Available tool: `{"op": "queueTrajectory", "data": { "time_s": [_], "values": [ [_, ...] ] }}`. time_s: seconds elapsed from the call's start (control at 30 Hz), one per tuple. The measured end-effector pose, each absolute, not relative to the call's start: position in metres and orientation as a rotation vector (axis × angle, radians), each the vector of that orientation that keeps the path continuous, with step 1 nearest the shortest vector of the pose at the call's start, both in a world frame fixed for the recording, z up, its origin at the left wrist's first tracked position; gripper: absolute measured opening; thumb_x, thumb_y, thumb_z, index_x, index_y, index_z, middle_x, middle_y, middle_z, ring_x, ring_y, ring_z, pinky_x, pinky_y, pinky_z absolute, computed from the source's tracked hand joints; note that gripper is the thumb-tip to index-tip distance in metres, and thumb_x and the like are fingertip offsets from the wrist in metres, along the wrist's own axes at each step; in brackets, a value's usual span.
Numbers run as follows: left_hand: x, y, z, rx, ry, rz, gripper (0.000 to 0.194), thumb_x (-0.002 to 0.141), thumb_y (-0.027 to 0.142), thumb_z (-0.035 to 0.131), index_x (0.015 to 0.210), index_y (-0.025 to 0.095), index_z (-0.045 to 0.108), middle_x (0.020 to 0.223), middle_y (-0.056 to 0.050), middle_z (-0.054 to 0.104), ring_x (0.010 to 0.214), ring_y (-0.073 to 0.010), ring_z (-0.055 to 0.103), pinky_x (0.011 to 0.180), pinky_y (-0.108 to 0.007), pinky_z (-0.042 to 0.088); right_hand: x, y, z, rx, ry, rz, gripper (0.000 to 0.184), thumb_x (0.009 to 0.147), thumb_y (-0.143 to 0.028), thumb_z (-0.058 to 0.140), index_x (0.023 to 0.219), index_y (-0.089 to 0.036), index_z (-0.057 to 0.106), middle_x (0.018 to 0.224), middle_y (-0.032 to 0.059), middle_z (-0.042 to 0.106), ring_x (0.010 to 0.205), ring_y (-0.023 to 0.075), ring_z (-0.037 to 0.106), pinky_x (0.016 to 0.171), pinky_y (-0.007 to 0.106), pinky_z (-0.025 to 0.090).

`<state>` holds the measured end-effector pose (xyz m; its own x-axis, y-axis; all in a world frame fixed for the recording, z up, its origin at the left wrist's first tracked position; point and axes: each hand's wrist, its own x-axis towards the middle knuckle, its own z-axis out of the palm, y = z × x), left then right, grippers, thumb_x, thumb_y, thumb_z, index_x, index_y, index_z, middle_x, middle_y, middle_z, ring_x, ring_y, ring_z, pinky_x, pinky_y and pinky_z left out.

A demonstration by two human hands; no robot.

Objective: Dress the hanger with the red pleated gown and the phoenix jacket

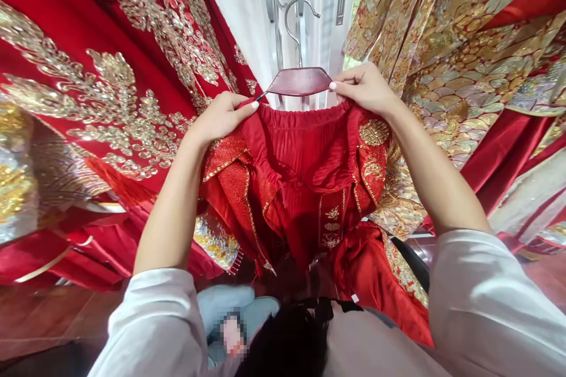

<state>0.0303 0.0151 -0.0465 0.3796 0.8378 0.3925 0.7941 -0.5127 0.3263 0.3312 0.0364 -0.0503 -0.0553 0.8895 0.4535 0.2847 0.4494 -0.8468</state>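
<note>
Hands are narrowed to pinches at the upper corners of a red garment (309, 135) — the left hand (225, 118) at one shoulder, the right hand (367, 87) at the other. Outside the left hand hangs a beaded red gown (53, 17); outside the right, a gold-patterned robe (446, 65). Between and below both hands, the red garment spreads open, gathered along its top. It looks soft, slippery and fairly light, perhaps heavier at the trimmed panels; the shoulders, stiffened by the hanger (301, 81) between the hands, seem the best hold, clear of the beading. Above them rises the metal hook (288, 23) — whether it bears on anything, I cannot tell. Cloth and fingers hide the hanger's ends, and the lower folds sink into shadow.
</note>
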Motion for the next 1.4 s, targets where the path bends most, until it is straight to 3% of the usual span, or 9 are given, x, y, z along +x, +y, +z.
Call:
{"op": "queueTrajectory", "data": {
  "time_s": [0.17, 0.37, 0.5, 0.6, 0.67, 0.87, 1.03, 1.27, 1.4],
  "values": [
    [0.029, 0.031, -0.055, 2.421, 1.520, 1.151, 0.059, 0.084, 0.075, 0.026, 0.064, 0.025, 0.050, 0.047, -0.002, 0.033, 0.071, -0.0170, 0.038, 0.059, -0.032, 0.032, 0.342, 0.039, -0.049, -0.936, -1.665, 0.606, 0.026, 0.073, -0.034, 0.075, 0.068, -0.017, 0.057, 0.058, -0.0012, 0.059, 0.062, 0.0110, 0.056, 0.060, 0.022, 0.046],
    [0.027, 0.047, -0.063, 2.292, 1.519, 1.398, 0.051, 0.083, 0.067, 0.034, 0.063, 0.025, 0.055, 0.056, -0.003, 0.048, 0.069, -0.0195, 0.047, 0.059, -0.035, 0.033, 0.349, 0.019, -0.071, -1.040, -1.365, -0.201, 0.025, 0.087, -0.038, 0.057, 0.073, -0.018, 0.052, 0.069, 0.0036, 0.057, 0.069, 0.0144, 0.052, 0.072, 0.032, 0.046],
    [0.061, 0.028, -0.048, 2.560, 1.358, 1.382, 0.035, 0.085, 0.051, 0.043, 0.089, 0.024, 0.064, 0.087, -0.004, 0.067, 0.082, -0.0218, 0.056, 0.075, -0.040, 0.045, 0.339, -0.018, -0.103, -1.332, -1.496, -0.517, 0.028, 0.084, -0.044, 0.057, 0.082, -0.016, 0.054, 0.078, 0.0086, 0.057, 0.082, 0.0228, 0.056, 0.077, 0.039, 0.045],
    [0.113, 0.018, -0.029, 2.945, 1.083, 1.340, 0.031, 0.083, 0.041, 0.046, 0.102, 0.024, 0.065, 0.112, -0.007, 0.064, 0.107, -0.0282, 0.054, 0.101, -0.047, 0.036, 0.334, -0.031, -0.117, -1.444, -1.624, -0.521, 0.027, 0.086, -0.041, 0.054, 0.088, -0.015, 0.055, 0.079, 0.0112, 0.057, 0.087, 0.0267, 0.057, 0.075, 0.040, 0.045],
    [0.151, 0.022, -0.018, 3.189, 0.870, 1.129, 0.030, 0.080, 0.040, 0.051, 0.101, 0.027, 0.067, 0.117, -0.006, 0.063, 0.116, -0.0309, 0.050, 0.107, -0.048, 0.029, 0.339, -0.030, -0.118, -1.439, -1.682, -0.456, 0.022, 0.089, -0.037, 0.049, 0.085, -0.016, 0.056, 0.075, 0.0101, 0.056, 0.083, 0.0252, 0.057, 0.075, 0.039, 0.045],
    [0.212, 0.061, -0.003, 3.150, 0.622, 0.473, 0.030, 0.075, 0.038, 0.052, 0.088, 0.019, 0.072, 0.083, -0.006, 0.070, 0.088, -0.0249, 0.060, 0.079, -0.038, 0.045, 0.379, -0.018, -0.105, -1.230, -1.624, 0.039, 0.026, 0.089, -0.032, 0.049, 0.067, -0.018, 0.050, 0.061, 0.0031, 0.052, 0.060, 0.0149, 0.052, 0.064, 0.034, 0.047],
    [0.205, 0.061, 0.002, 3.126, 0.614, 0.420, 0.031, 0.077, 0.034, 0.051, 0.098, 0.020, 0.070, 0.089, -0.005, 0.071, 0.076, -0.0184, 0.056, 0.079, -0.036, 0.045, 0.373, -0.032, -0.102, -1.104, -1.633, 0.187, 0.034, 0.090, -0.044, 0.051, 0.068, -0.018, 0.052, 0.058, 0.0010, 0.051, 0.053, 0.0115, 0.049, 0.055, 0.029, 0.044],
    [0.204, 0.047, -0.009, 3.171, 0.573, 0.459, 0.030, 0.079, 0.030, 0.050, 0.099, 0.020, 0.071, 0.096, -0.003, 0.071, 0.091, -0.0201, 0.062, 0.083, -0.030, 0.046, 0.394, -0.046, -0.102, -1.230, -1.546, -0.143, 0.038, 0.087, -0.055, 0.052, 0.085, -0.020, 0.065, 0.079, 0.0070, 0.064, 0.080, 0.0213, 0.060, 0.076, 0.037, 0.049],
    [0.206, 0.049, -0.014, 3.216, 0.556, 0.528, 0.032, 0.084, 0.024, 0.042, 0.097, 0.018, 0.070, 0.100, -0.007, 0.071, 0.088, -0.0181, 0.061, 0.085, -0.029, 0.045, 0.422, -0.026, -0.123, -1.194, -1.593, 0.079, 0.054, 0.078, -0.070, 0.053, 0.096, -0.021, 0.065, 0.096, 0.0073, 0.067, 0.093, 0.0234, 0.061, 0.086, 0.040, 0.050]
  ]
}}
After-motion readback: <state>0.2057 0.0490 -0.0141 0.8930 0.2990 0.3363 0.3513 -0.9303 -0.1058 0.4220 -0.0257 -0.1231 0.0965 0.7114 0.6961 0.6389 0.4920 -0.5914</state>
